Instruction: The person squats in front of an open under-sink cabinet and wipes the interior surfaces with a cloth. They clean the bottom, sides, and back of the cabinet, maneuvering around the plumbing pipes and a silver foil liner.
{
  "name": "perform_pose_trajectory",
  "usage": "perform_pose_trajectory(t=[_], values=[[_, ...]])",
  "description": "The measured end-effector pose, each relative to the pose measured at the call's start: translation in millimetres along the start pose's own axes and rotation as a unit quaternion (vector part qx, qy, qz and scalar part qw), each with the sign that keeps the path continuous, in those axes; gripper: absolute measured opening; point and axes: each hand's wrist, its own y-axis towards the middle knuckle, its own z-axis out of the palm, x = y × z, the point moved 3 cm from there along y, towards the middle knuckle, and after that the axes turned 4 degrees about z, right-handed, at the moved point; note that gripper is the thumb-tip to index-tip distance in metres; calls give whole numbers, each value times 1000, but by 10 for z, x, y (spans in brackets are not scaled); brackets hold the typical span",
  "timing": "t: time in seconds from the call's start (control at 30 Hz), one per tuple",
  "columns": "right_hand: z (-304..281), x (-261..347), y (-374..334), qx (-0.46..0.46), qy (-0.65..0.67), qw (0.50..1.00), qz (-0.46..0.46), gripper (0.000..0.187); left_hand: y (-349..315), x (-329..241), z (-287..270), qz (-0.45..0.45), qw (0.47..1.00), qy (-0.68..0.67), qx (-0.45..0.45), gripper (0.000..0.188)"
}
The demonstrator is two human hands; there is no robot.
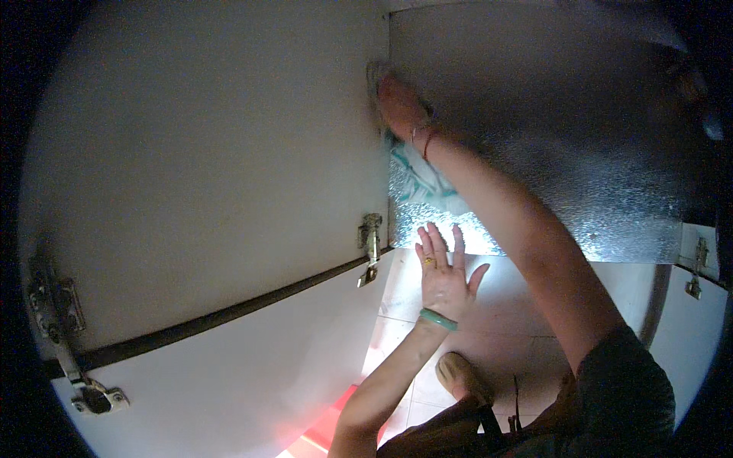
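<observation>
My right hand reaches deep into a cabinet, its fingers bent against the inner corner by the side panel. It grips a white and green cloth, which trails below the wrist over the silvery foil-like lining. Part of the cloth is hidden by the hand and forearm, and the fingertips are blurred. Lower down, my left hand has its fingers spread and holds nothing. It is held near the front edge of the lining, with a gold ring on one finger and a green bangle at the wrist.
Metal hinges join the side panel to an opened white door at the left. Another hinge and door stand at the right. Below are the tiled floor, a shoe and a red object.
</observation>
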Motion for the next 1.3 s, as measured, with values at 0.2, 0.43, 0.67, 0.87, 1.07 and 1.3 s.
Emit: perform_pose_trajectory(t=[0.2, 0.43, 0.67, 0.87, 1.07, 1.3], values=[[102, 554, -1487, 24, 179, 983, -35, 16, -112, 160, -114, -8, 999, -23, 35, 68], [-3, -91, 71, 38, -42, 998, -10, 15, 333, -143, -489, -8, 999, 33, 12, 63], [222, 69, -881, -72, -19, 984, -164, 17, 325, 63, -122, -85, 989, 86, 79, 81], [131, -142, -15, 3, -90, 996, -9, 22, 384, 8, -137, -34, 990, 92, 97, 89], [220, -48, -426, -1, -144, 979, -145, 21, 148, 172, -152, -14, 998, -48, -27, 89], [182, -186, 157, -1, -162, 982, -96, 17, 194, 63, -26, 14, 1000, 14, 18, 95]])
